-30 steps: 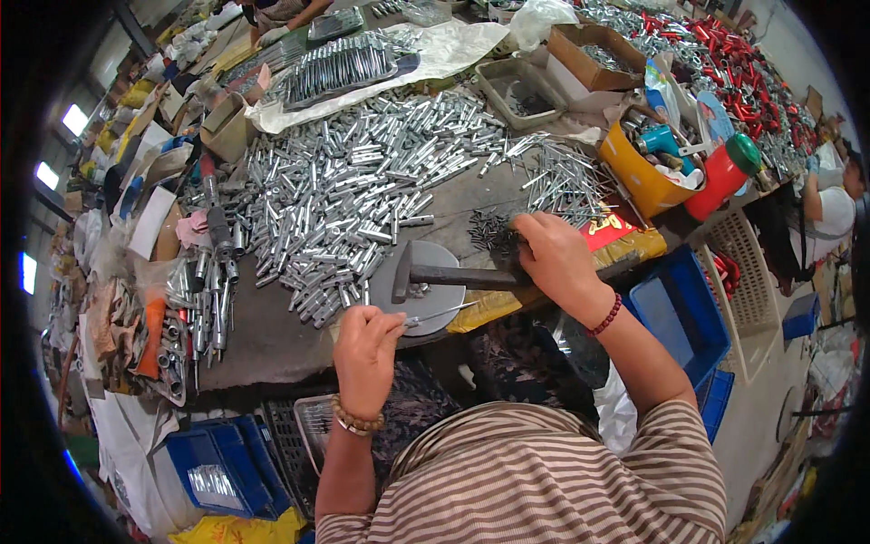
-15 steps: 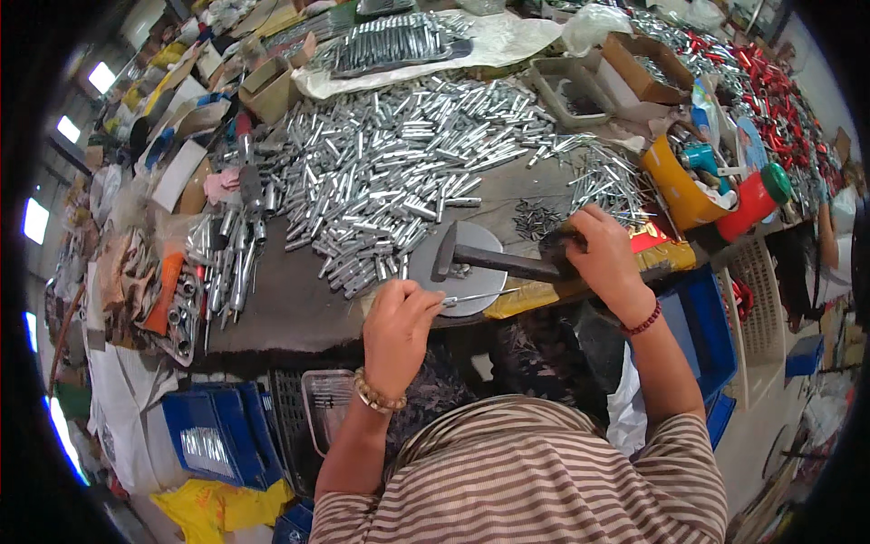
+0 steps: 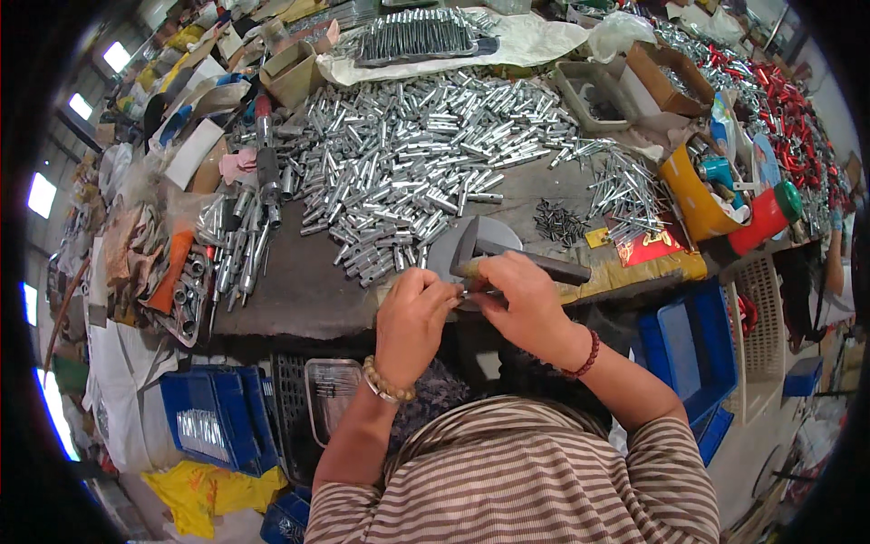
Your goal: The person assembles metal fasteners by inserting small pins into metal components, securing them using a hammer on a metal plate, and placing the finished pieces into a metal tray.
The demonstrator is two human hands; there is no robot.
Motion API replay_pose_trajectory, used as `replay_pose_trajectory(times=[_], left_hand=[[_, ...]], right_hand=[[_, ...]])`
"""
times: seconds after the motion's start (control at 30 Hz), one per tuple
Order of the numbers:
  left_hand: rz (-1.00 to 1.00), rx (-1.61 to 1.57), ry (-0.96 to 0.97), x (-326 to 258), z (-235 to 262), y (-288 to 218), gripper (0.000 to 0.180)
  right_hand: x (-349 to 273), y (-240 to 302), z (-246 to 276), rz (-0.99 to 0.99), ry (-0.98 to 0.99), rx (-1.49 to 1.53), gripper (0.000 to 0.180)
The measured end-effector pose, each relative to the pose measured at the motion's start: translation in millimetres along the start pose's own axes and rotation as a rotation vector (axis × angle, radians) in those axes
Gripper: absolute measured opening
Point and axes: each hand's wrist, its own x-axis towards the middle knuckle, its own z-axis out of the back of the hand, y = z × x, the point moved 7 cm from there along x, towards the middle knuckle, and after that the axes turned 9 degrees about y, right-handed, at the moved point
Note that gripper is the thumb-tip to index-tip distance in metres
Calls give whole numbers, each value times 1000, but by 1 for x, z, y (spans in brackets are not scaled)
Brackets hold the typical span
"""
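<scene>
My left hand (image 3: 412, 317) and my right hand (image 3: 530, 308) meet at the table's near edge, fingers pinched together. A small shiny metal piece (image 3: 464, 293) shows between their fingertips; the rest of it is hidden by the fingers. Just beyond them a hammer (image 3: 548, 265) lies with its dark head on a round grey plate (image 3: 444, 243) and its handle pointing right. Neither hand grips the handle. Past the plate spreads a large heap of silvery metal tubes (image 3: 408, 163).
Small dark screws (image 3: 559, 222) and a pile of thin metal rods (image 3: 625, 190) lie to the right, near a cut yellow container (image 3: 693, 195) and a red bottle (image 3: 761, 222). Sockets and tools (image 3: 240, 245) crowd the left. Blue crates (image 3: 213, 422) stand below the table.
My right hand has let go of the hammer handle and moved left to meet my left hand. The hammer now lies down. The thin rod seen at my left fingers is mostly hidden.
</scene>
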Motion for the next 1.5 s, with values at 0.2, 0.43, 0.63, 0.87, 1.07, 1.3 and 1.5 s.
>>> replay_pose_trajectory(times=[0.2, 0.43, 0.63, 0.87, 1.07, 1.3, 1.5], left_hand=[[-6, 80, 48, -10, -4, 4, 11], [-5, 59, 19, -5, -11, 2, 16], [23, 55, 21, -6, -3, 4, 15], [-5, -23, 30, -2, -9, 1, 14], [-12, -10, 40, -5, -11, 4, 16], [-37, 79, 31, -12, -4, 6, 8], [-45, 72, 3, 0, -10, 2, 12]], right_hand=[[-1, 18, -6, 99, 52, -174, 38], [2, 35, -9, 124, 169, -441, 32], [-2, 18, 6, 109, 45, -376, 31], [-14, -28, 28, -123, 78, -623, 30], [-22, -21, 33, -150, 14, -340, 26], [-33, 2, 34, -80, 115, -225, 33], [-45, 13, 54, -147, 75, -320, 34]])
